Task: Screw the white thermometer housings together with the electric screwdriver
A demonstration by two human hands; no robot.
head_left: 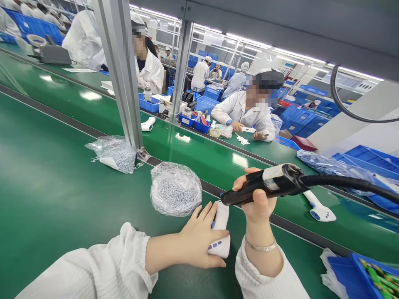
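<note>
white plastic gun-shaped device with blue buttons (222, 218) lies on the flat green worktop (77, 199), directly under the left grip (199, 241), which holds it down with thumb and forefinger across its wide end. the right grip (258, 203) is closed around a black cylindrical power tool with a thick cable (249, 189); the tool's tip is at the device's narrow end, though whether they touch is hard to tell. just beyond the left grip's fingertips sits a clear plastic bag of small metal pieces (176, 191).

the device looks light and stiff, its smooth shell probably a little slippery and easily scratched. it seems likely to roll or swivel on its curved sides, so the broad end, held from both sides clear of the buttons, looks the steadiest hold.
</note>
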